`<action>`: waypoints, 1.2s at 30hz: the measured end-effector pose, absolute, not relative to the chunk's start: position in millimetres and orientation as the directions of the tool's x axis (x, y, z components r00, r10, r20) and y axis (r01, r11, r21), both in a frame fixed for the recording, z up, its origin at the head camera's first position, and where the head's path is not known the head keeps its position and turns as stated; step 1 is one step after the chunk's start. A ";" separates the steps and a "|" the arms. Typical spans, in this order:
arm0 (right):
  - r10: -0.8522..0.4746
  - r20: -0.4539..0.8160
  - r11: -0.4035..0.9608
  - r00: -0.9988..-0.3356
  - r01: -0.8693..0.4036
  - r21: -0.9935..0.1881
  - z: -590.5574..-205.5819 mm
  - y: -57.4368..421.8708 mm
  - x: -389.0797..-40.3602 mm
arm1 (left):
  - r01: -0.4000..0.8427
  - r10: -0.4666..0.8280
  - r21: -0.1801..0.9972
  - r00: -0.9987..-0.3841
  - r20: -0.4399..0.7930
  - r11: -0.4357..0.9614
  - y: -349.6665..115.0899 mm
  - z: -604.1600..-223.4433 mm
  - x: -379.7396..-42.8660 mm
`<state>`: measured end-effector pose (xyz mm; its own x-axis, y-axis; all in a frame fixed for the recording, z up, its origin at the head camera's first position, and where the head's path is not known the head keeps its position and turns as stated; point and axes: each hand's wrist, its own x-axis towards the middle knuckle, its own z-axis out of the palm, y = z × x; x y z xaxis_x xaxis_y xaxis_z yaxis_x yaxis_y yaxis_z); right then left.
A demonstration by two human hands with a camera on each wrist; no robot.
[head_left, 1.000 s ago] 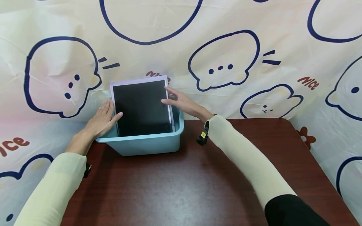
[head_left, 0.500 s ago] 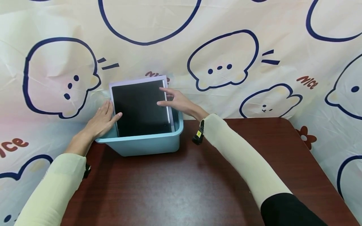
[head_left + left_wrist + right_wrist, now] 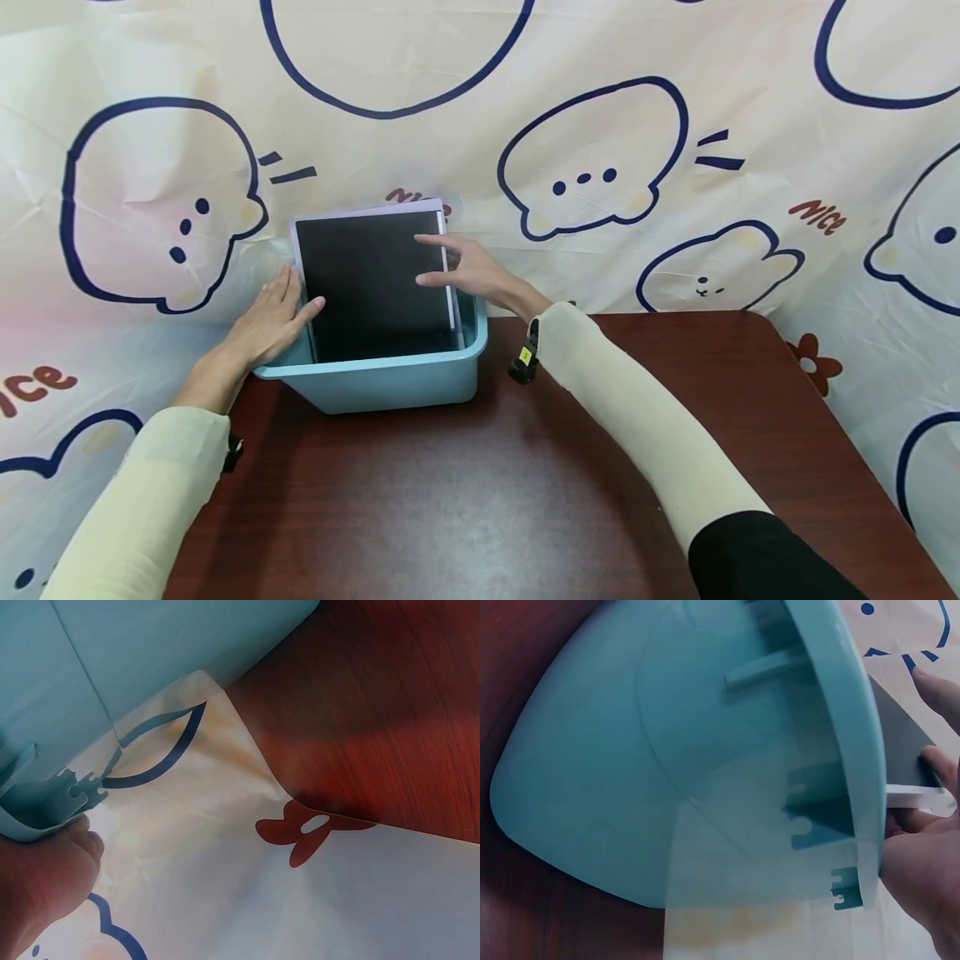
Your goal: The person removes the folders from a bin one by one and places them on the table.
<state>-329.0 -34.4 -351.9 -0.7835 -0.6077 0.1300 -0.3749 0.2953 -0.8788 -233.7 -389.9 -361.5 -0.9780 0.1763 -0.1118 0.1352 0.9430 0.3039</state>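
Observation:
A black-faced drawing tablet [image 3: 375,292] with a pale lavender frame leans upright inside a light blue plastic basin [image 3: 397,383]. My left hand [image 3: 266,321] lies with straight fingers over the basin's left rim, against the tablet's left side, its thumb stretched toward the black face. At the opposite side, my right hand [image 3: 480,271] straddles the tablet's edge, thumb and index finger in front and other fingers partly hidden behind. The right wrist view shows fingers [image 3: 939,765] at the dark panel [image 3: 900,735], with others below its white edge. Most of the tablet's lower end is hidden in the basin.
The basin stands at the back left of a dark red-brown wooden table [image 3: 450,483]. A cream cloth [image 3: 592,50] printed with cartoon outlines hangs close behind the table and along its right side. The table's back right corner is rounded.
My right hand has slid a little to the left, so its thumb and index finger reach further over the black face. The left hand and basin have stayed in place.

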 end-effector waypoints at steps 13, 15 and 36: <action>-0.581 0.185 0.237 -0.792 -0.383 -0.893 -357.0 -31.6 -328.8 | 0.136 0.178 0.305 -0.977 -0.113 0.942 -390.0 -361.6 -233.5; -0.566 0.197 0.231 -0.800 -0.383 -0.894 -357.6 -31.6 -328.5 | 0.137 0.179 0.307 -0.977 -0.113 0.942 -389.8 -361.3 -233.3; -0.406 0.251 0.217 -0.879 -0.360 -0.907 -369.5 -24.3 -329.4 | 0.133 0.167 0.270 -0.980 -0.106 0.954 -388.3 -362.3 -232.7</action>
<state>-329.4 -24.3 -369.5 -0.8787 -0.4058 0.2513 -0.3599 0.2174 -0.9073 -232.7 -388.3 -362.3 -0.9802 0.1668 -0.1064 0.1329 0.9535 0.2703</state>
